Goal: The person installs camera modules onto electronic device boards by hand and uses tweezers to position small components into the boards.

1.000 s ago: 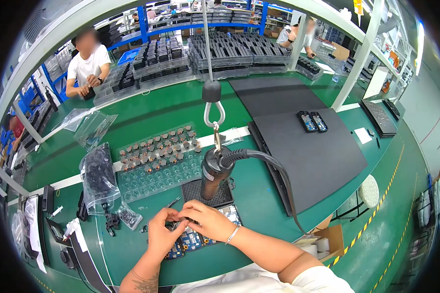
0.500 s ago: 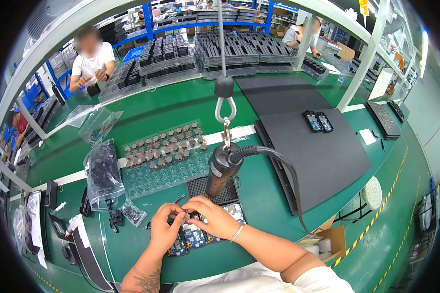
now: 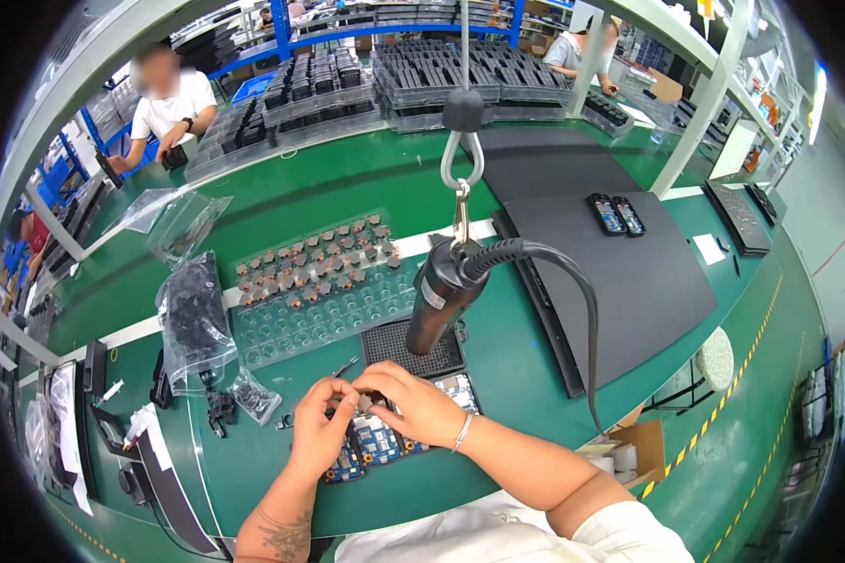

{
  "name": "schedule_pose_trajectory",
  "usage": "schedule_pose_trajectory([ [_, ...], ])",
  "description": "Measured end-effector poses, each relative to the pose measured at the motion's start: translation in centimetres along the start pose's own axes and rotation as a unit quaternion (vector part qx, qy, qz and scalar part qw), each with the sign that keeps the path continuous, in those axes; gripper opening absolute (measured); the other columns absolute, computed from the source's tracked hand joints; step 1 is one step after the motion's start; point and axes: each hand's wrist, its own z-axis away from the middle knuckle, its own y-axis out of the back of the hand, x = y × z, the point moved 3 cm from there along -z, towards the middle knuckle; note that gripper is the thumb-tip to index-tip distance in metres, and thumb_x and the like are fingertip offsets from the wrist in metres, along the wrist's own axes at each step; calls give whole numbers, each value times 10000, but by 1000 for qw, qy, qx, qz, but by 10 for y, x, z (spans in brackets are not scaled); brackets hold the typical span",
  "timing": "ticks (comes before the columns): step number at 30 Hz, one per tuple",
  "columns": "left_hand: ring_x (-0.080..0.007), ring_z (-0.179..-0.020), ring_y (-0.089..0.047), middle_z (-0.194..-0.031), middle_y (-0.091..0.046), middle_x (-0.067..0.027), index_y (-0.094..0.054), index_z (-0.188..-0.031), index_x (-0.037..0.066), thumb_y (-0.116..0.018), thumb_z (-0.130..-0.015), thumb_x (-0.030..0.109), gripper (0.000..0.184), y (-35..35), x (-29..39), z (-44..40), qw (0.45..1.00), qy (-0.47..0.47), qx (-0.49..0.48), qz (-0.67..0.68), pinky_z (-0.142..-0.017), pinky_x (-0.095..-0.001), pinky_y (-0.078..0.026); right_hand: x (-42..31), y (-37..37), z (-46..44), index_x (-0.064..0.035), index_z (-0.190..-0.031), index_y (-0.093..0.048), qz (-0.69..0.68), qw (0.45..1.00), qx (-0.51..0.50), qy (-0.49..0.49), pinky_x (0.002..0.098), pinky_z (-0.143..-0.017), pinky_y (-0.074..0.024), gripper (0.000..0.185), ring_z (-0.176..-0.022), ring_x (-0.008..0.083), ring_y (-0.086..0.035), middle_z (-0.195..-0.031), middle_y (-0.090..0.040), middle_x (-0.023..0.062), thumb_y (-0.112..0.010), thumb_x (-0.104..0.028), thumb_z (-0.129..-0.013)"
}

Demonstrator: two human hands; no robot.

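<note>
My left hand (image 3: 320, 424) and my right hand (image 3: 409, 405) meet above a row of blue circuit boards (image 3: 376, 443). Between their fingertips is a small grey-brown part (image 3: 364, 402), pinched from both sides. Just beyond the hands lies a black gridded mat (image 3: 399, 340). A black hanging electric screwdriver (image 3: 441, 291) hangs over it from a cable and clip. To the left of the mat a clear plastic tray (image 3: 324, 324) carries rows of small grey parts with orange bits.
A plastic bag of black parts (image 3: 195, 310) lies left, near a smaller bag (image 3: 255, 396). Large black sheets (image 3: 610, 291) cover the right side, with two open device housings (image 3: 617, 215) on them. A co-worker (image 3: 171, 103) sits across the bench; another person (image 3: 582, 56) sits farther back.
The hanging screwdriver has shifted right in view. My hands have stayed together over the boards, and the small part between them shows more clearly. The co-worker's hands have moved apart.
</note>
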Motion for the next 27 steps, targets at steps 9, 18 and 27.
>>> schedule_pose_trajectory([
  [9, -275, -825, -679, -878, -692, -102, -652, -867, 38, -760, -794, 35, 131, 7, 19, -1, 968, -143, 79, -192, -757, -386, -528, -3, 0, 0, -99, -1240, -584, -26, 999, -19, -25, 387, -837, -560, 332, -969, 304, -673, -1101, -636, 104, -691, -102, -926],
  [18, -257, -783, -673, -835, -682, -86, -651, -845, 43, -756, -784, 35, 122, 5, 14, -2, 971, -121, 77, -190, -724, -370, -519, 0, 1, 0, -89, -1194, -632, -68, 997, -24, -27, 357, -835, -547, 293, -963, 252, -652, -1108, -618, 90, -705, -65, -911],
  [27, -205, -802, -689, -858, -682, -99, -655, -893, 0, -710, -849, 33, 78, 6, 16, -2, 991, -47, 39, -119, -747, -322, -530, 3, 0, 0, -56, -1189, -612, -178, 981, -38, -70, 317, -851, -549, 390, -956, 194, -651, -1172, -525, 86, -686, 107, -843],
])
